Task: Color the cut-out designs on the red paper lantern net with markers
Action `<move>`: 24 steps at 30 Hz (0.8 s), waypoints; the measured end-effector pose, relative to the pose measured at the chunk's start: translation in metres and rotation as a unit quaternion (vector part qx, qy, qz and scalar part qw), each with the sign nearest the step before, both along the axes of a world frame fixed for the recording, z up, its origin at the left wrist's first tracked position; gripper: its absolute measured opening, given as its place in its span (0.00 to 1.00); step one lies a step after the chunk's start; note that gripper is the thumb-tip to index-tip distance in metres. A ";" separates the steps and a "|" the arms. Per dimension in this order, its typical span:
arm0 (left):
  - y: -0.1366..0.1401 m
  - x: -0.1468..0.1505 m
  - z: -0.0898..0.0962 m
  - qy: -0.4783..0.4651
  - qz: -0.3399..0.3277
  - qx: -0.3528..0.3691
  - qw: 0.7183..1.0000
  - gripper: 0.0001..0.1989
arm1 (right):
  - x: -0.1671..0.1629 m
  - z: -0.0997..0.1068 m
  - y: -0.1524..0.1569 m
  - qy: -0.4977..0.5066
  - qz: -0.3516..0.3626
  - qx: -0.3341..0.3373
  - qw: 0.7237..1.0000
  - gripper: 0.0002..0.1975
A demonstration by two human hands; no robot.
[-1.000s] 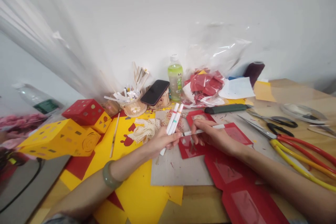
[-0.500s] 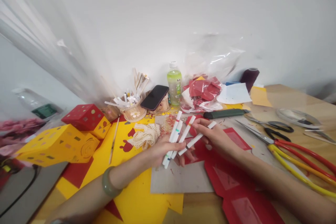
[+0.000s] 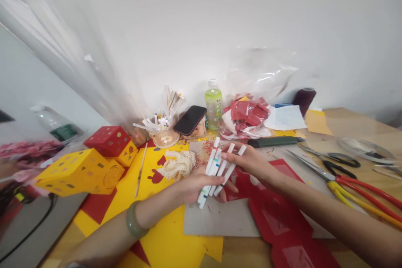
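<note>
Risk first: left hand (image 3: 196, 184) has a whole bunch of markers (image 3: 213, 171) fanned out in a loose grip, so one could prob slip out the bottom end & roll over the grey card (image 3: 220, 217) or off onto the yellow paper (image 3: 166, 234); cause would be too many pens for one fist, w/ the right hand (image 3: 248, 160) nudging them from the top. Also clutter close by: lace scrap (image 3: 176, 164) just left of the bunch, red paper frames (image 3: 273, 213) under the right forearm, scissors (image 3: 333, 161) & red/yellow cables (image 3: 361, 188) further right, so a dropped pen could get lost among them. Grip: left hand curled round the lower half of the markers, fingers partly closed, thumb on top, not a tight clench. Right hand fingers mostly straight, tips pinching or touching the upper ends of 1-2 markers; can't tell if it really clamps them. Markers sit above the desk, mid-frame, tips pointing up-right, caps toward the phone (image 3: 190, 119) & green bottle (image 3: 213, 106) at the back.
</note>
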State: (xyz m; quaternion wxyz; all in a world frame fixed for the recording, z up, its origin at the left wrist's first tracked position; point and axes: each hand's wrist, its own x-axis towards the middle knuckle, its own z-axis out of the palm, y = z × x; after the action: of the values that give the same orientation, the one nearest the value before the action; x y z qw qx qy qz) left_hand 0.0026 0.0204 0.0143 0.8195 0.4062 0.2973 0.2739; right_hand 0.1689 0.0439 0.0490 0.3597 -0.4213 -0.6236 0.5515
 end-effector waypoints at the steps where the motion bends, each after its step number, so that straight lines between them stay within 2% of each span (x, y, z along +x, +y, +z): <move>1: 0.000 0.000 0.000 -0.004 0.007 0.004 1.000 0.15 | 0.000 0.003 0.000 -0.002 -0.008 -0.005 1.000 0.16; 4: 0.000 0.001 0.000 -0.012 0.014 0.009 1.000 0.15 | 0.004 0.008 0.001 0.013 -0.059 -0.006 0.998 0.18; 7: 0.000 0.001 0.000 -0.007 0.016 0.012 1.000 0.16 | 0.011 0.008 0.006 0.012 -0.109 0.026 0.994 0.18; 10: 0.000 0.001 -0.001 -0.002 0.019 0.017 1.000 0.16 | 0.017 0.007 0.011 0.003 -0.116 0.045 0.992 0.18; 16: 0.000 0.000 -0.002 -0.001 0.021 0.011 1.000 0.17 | 0.017 0.013 0.011 -0.036 -0.082 0.075 0.993 0.17; 24: 0.002 0.000 0.000 -0.002 -0.001 0.015 1.000 0.18 | 0.008 0.020 0.012 -0.084 0.033 0.105 0.990 0.17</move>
State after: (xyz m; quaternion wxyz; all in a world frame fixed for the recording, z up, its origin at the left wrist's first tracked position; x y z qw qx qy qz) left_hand 0.0022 0.0219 0.0138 0.8145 0.4180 0.2908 0.2781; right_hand 0.1765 0.0562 0.0685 0.3298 -0.4049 -0.7195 0.4578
